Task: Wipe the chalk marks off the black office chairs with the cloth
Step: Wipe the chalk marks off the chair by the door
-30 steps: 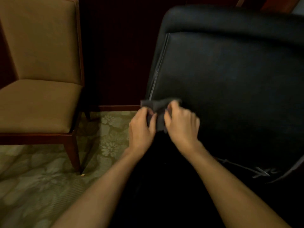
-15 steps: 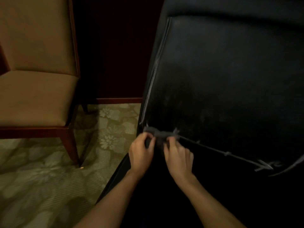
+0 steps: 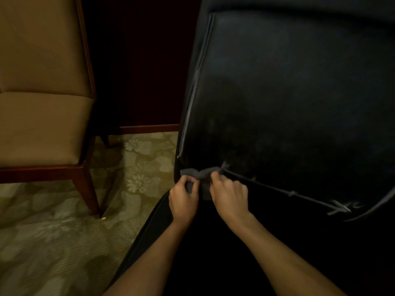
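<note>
Since a second ago my hands and the cloth (image 3: 199, 175) have come down from partway up the backrest's left edge to its bottom left corner. My left hand (image 3: 184, 198) and right hand (image 3: 229, 194) both pinch the grey cloth, fingers curled on it, the two hands just beside each other. The cloth is bunched against the black office chair (image 3: 295, 99) at the seam where backrest meets seat.

A pale chalk line (image 3: 284, 192) runs right from the cloth along that seam to crossed strokes near the right edge. Another pale line follows the backrest's left edge upward.

To the left, open patterned carpet (image 3: 53, 248) separates this chair from a tan upholstered chair (image 3: 40, 116) on dark wooden legs. A dark wall with a wooden skirting board (image 3: 149, 128) stands behind.
</note>
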`<state>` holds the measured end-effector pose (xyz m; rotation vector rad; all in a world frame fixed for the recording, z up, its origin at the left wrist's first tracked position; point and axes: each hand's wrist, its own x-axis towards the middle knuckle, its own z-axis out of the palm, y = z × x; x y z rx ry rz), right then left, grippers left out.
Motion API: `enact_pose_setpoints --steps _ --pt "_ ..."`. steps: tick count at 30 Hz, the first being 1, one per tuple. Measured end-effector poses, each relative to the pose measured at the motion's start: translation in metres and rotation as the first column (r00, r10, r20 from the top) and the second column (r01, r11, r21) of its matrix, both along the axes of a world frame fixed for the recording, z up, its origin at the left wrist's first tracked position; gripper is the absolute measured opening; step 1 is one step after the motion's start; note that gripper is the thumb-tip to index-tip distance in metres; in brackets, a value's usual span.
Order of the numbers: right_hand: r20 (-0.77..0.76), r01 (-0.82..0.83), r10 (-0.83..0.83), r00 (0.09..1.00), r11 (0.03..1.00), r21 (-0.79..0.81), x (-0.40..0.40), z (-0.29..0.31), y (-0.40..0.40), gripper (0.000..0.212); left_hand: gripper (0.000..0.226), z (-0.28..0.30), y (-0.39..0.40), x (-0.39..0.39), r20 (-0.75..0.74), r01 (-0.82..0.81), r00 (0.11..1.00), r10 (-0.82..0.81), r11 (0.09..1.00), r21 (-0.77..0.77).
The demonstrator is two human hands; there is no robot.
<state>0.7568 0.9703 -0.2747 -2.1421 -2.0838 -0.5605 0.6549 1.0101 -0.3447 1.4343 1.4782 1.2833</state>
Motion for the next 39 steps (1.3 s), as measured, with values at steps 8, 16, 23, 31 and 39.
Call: enact_pose_setpoints --steps 8,16,23,31,39 --pt "-0.393 0.270 -0.136 0.910 0.911 0.311 0.029 0.046 -0.012 0.028 0.003 0.082 -0.001 0.047 0.041 -0.043 0.999 0.033 0.964 0.263" --pt "-0.329 0.281 -0.245 0.912 0.957 0.067 0.039 0.009 -0.041 0.023 0.014 0.039 -0.019 0.040 -0.169 0.171 0.975 -0.144 0.973 0.155" --pt "-0.489 0.371 -0.180 0.853 0.869 0.327 0.053 0.054 -0.028 0.027 0.009 0.099 -0.009 0.064 -0.111 0.096 0.992 -0.061 0.933 0.347" --pt "-0.465 0.386 -0.275 0.842 0.908 0.161 0.067 0.011 -0.058 0.022 0.007 0.061 -0.025 0.060 -0.422 0.297 0.886 -0.193 0.934 0.197" --pt "-0.566 0.483 -0.147 0.811 0.713 0.508 0.096 0.053 -0.053 0.022 0.006 0.129 -0.025 0.103 -0.335 0.283 0.930 -0.154 0.880 0.382"
